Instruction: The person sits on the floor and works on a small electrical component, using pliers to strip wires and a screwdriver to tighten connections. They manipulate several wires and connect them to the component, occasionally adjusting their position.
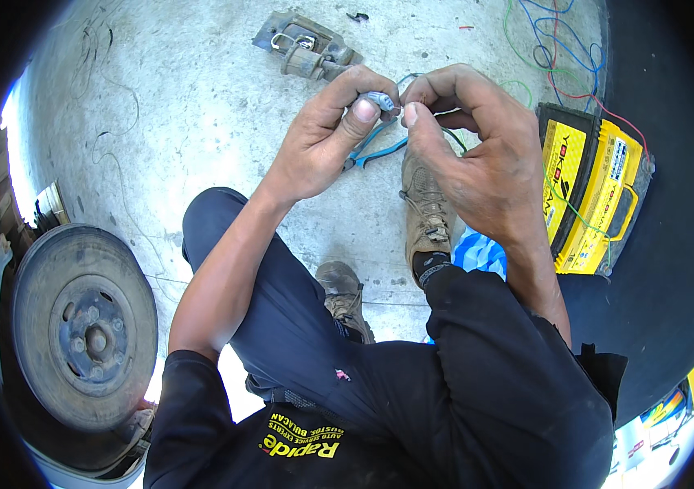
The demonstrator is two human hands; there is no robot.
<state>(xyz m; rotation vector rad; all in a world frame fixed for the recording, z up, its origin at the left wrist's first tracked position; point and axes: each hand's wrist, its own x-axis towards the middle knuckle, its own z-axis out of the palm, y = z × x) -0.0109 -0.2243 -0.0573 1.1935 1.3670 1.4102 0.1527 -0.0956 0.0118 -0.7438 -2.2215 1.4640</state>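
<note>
Between the thumb and fingers of my left hand [327, 134] is a small grey connector [379, 100], its end pointing right. My right hand [477, 143] meets it there, thumb and forefinger pinched together close to the connector's end. A thin strand seems to run between the two, though what the right fingertips grip is too small to name. Below the hands, blue-handled pliers [383, 152] lie on the concrete floor, partly covered by my fingers.
A dirty metal part with a cylindrical body [302, 61] lies on the floor beyond my hands. To the right stands a yellow-and-black battery [599, 196], with red, blue and green wires [563, 41] beyond it. A wheel [86, 326] is at the left.
</note>
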